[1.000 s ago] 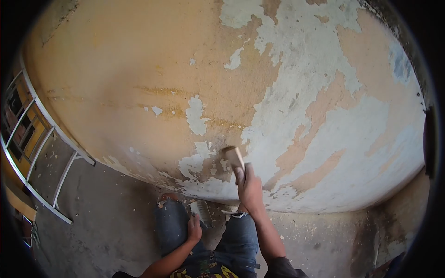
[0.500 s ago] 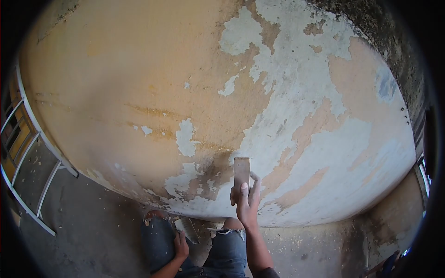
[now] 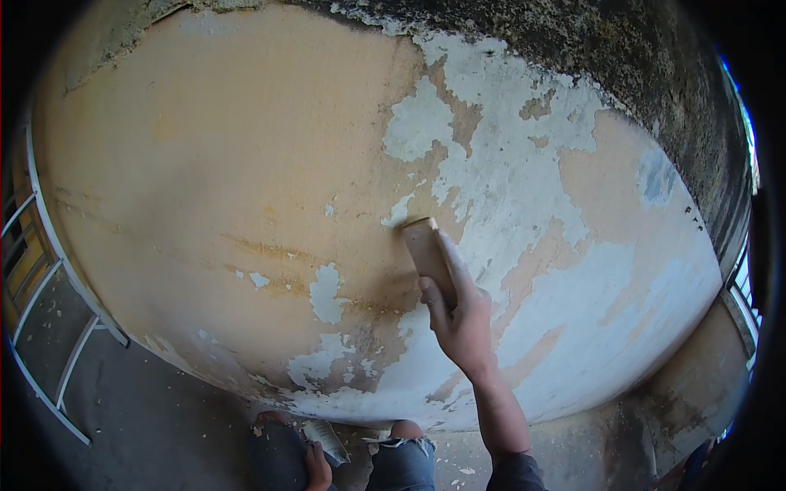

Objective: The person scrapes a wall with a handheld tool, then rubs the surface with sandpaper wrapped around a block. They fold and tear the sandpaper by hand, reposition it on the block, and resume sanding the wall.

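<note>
My right hand is closed around a flat, dusty, oblong sanding block. The block's far end is against the peeling wall, or very near it, beside a bare pale patch. Low in the view, my left hand is by my left thigh, its fingers closed on what looks like a scraper with a broad greyish blade. The scraper's handle is hidden in the hand. Orange-beige paint covers the wall's left side, and pale blue-white patches show where paint is gone.
A white metal frame stands at the far left. Paint flakes lie on the grey concrete floor. Dark, mottled rough masonry borders the wall at top right. My knees, in torn jeans, are close to the wall's base.
My right hand has moved up the wall with the sanding block, which now tilts to the left. The camera view has tipped upward; my left hand stays by the thigh.
</note>
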### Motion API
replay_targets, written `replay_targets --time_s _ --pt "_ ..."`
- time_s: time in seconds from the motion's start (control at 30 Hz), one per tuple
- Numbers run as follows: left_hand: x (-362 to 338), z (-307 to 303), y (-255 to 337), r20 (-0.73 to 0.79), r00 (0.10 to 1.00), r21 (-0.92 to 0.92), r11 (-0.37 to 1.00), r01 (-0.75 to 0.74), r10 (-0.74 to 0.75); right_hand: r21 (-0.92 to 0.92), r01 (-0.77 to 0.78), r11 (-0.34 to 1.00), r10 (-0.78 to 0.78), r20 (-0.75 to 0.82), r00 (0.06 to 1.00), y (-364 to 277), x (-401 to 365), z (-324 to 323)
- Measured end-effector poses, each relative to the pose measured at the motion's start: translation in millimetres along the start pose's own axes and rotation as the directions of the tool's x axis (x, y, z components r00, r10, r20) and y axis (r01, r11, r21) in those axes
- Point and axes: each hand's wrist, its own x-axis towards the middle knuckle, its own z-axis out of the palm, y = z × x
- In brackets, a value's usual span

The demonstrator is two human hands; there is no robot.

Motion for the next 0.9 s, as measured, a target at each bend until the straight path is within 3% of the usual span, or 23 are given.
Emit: replay_targets --time_s 0.07,0.13,0.2,0.23,0.33,0.37,0.47,0.5,0.67,0.73,0.8,0.87,0.9 --pt "4.1 -0.7 0.0 0.001 1.0 0.006 1.0 -0.003 0.003 0.181 -0.235 0.955 0.247 -0.046 0.968 -4.9 6.8 -2.2" --pt "4.9 -0.1 0.2 0.0 1.0 0.002 1.0 -0.002 0.002 0.253 -0.252 0.934 0.277 -0.069 0.958 -4.5 11.6 3.7" --pt "7.6 -1.3 1.0 0.004 1.0 0.0 1.0 -0.002 0.002 0.084 -0.037 0.996 0.026 0.125 0.992 -4.8 11.0 10.3" --pt "8.1 -2.3 1.3 0.005 1.0 0.0 1.0 -0.004 0.004 0.128 -0.004 0.992 -0.003 0.053 0.999 -2.8 10.7 15.4" --pt "8.3 -1.2 1.3 0.004 1.0 -0.007 1.0 -0.005 0.005 0.103 -0.043 0.994 0.047 -0.04 0.998 -0.8 13.3 17.4" --pt "8.4 -1.5 1.9 -0.001 1.0 -0.01 1.0 -0.007 0.007 0.092 -0.041 0.995 0.032 0.095 0.995 -9.0 11.9 15.5" --pt "8.1 -5.5 0.9 -0.006 1.0 -0.006 1.0 -0.009 0.009 0.057 -0.15 0.987 0.141 0.133 0.981 -7.4 4.2 16.3" --pt "9.0 -5.3 0.5 -0.005 1.0 -0.007 1.0 -0.009 0.009 0.048 -0.048 0.998 0.05 -0.04 0.998 2.9 2.9 19.8" --pt "9.7 -5.9 -1.0 -0.004 1.0 -0.006 1.0 -0.007 0.007 -0.061 0.104 0.993 -0.095 0.134 0.986 -2.0 -1.6 13.6" --pt "9.3 -5.9 -0.5 -0.007 1.0 -0.002 1.0 -0.01 0.01 -0.006 -0.118 0.993 0.117 -0.089 0.989 -0.3 4.9 8.7" --pt "7.8 -4.0 0.1 -0.01 1.0 -0.006 1.0 -0.013 0.013 0.001 -0.091 0.996 0.091 -0.048 0.995 2.6 8.2 9.3" --pt "6.9 -5.3 -0.5 -0.012 1.0 -0.001 1.0 -0.017 0.017 0.0 0.002 1.0 -0.002 0.242 0.97 1.8 6.6 11.0" --pt "7.8 -6.6 -0.9 -0.017 1.0 0.002 1.0 -0.018 0.018 0.021 -0.064 0.998 0.062 0.098 0.993 -7.3 9.1 11.3"
